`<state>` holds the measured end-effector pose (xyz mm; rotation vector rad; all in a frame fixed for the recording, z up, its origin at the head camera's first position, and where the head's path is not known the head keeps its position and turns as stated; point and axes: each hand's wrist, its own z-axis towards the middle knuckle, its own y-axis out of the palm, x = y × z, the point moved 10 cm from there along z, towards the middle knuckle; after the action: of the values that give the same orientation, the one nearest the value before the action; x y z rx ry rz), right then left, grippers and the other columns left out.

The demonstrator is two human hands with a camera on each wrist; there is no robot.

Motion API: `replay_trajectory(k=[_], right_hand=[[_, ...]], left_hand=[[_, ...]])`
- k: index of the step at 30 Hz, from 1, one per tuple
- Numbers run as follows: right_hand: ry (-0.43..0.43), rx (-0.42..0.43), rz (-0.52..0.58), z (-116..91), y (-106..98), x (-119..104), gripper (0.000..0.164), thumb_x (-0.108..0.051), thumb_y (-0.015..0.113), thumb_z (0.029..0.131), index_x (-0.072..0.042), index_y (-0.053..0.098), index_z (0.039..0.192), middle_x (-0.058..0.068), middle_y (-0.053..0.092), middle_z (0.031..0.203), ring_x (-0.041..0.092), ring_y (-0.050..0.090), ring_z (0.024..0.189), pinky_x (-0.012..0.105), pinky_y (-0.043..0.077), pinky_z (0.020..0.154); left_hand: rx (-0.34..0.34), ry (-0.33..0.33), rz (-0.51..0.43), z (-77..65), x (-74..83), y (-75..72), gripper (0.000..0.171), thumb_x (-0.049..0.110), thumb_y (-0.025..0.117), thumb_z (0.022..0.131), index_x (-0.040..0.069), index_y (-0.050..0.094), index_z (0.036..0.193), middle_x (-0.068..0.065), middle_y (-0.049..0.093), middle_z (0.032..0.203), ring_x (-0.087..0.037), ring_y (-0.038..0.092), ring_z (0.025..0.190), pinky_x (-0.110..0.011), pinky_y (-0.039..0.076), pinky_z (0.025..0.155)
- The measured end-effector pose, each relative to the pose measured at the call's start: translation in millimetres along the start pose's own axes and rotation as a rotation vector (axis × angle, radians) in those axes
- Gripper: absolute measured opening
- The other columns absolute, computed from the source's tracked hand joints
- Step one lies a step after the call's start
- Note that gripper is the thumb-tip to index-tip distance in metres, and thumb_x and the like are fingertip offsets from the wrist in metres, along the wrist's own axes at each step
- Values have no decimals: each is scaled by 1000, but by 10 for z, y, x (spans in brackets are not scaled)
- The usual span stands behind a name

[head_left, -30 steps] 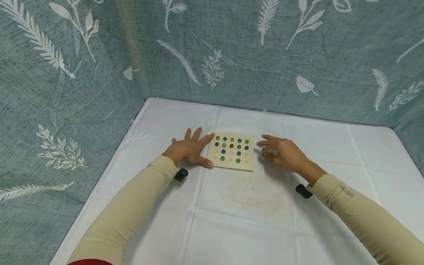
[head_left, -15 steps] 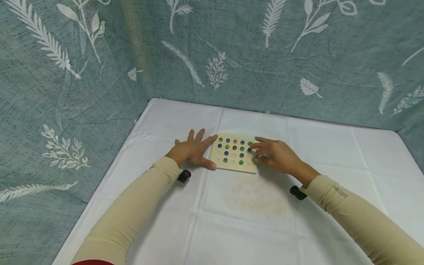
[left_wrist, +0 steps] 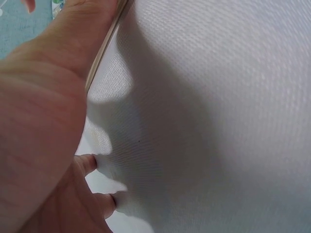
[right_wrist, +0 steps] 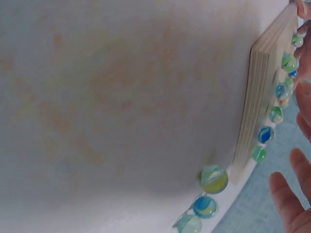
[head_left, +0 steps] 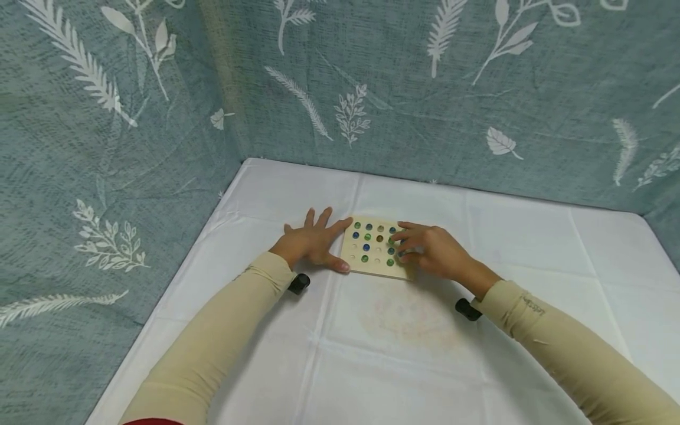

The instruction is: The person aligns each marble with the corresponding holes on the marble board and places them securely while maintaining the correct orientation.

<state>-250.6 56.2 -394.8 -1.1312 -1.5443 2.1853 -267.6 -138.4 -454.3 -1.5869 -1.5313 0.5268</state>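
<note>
My left hand (head_left: 313, 243) lies flat on the cloth with its fingers spread. Its thumb and index finger press against the left edge of a square wooden board (head_left: 372, 269). Green, blue and amber glass marbles sit in many of the board's round holes. Over the board's right side, my right hand (head_left: 435, 251) pinches a bluish marble (head_left: 401, 254) between thumb and fingers, close over the right column; the hand covers most of that column. The right wrist view shows a yellow-green marble (right_wrist: 214, 178) and a blue one (right_wrist: 204, 206) beside the board.
A white cloth (head_left: 297, 378) covers the table, with a faint brownish stain (head_left: 409, 321) in front of the board. Patterned teal curtains (head_left: 425, 118) hang behind the table and at its left. A third, pale green marble (right_wrist: 189, 224) shows in the right wrist view.
My right hand has moved left from beside the board to over its right columns, the bluish marble going with it. My left hand keeps its place at the board's edge.
</note>
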Motion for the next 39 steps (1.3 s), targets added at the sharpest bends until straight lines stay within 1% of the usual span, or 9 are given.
replay_trajectory(k=[5,14,21,26,32,39], right_hand=[[-12,2,14,54,25,-36,13,-2,83,85,-6,83,98,13,75,130,38,56,141,55,53,107],[-45,-21,16,156,115,-113,22,-7,82,87,-5,83,108,9,75,131,36,56,142,54,52,109],[-18,-20,27,227,134,-122,20,-8,83,87,-6,83,107,8,75,130,34,56,143,53,51,111],[-37,-19,34,275,140,-166,19,-8,83,87,-6,83,106,10,75,130,36,56,142,54,52,109],[-46,-23,45,314,162,-204,21,-11,84,86,-6,83,107,11,75,131,37,56,142,55,50,111],[-69,-15,58,386,215,-262,13,-12,83,88,-9,84,100,10,75,130,37,57,141,54,50,112]], left_hand=[[-1,-3,5,-14,6,-2,114,67,74,86,40,0,168,-11,-16,177,-47,-16,161,-86,8,116],[-2,-9,10,3,-18,28,114,70,73,85,42,0,168,-10,-16,177,-47,-15,161,-86,9,116],[-1,-14,7,21,-13,12,113,70,73,85,43,1,168,-9,-16,177,-45,-16,162,-85,8,116],[-7,-22,9,33,-22,16,113,71,72,85,43,1,168,-8,-16,177,-45,-16,162,-85,9,117],[-11,-20,4,26,-12,12,114,71,73,84,43,0,168,-8,-16,177,-45,-16,162,-85,8,117],[-18,-19,3,22,-24,22,113,72,72,85,43,0,167,-8,-17,177,-45,-17,161,-85,7,117]])
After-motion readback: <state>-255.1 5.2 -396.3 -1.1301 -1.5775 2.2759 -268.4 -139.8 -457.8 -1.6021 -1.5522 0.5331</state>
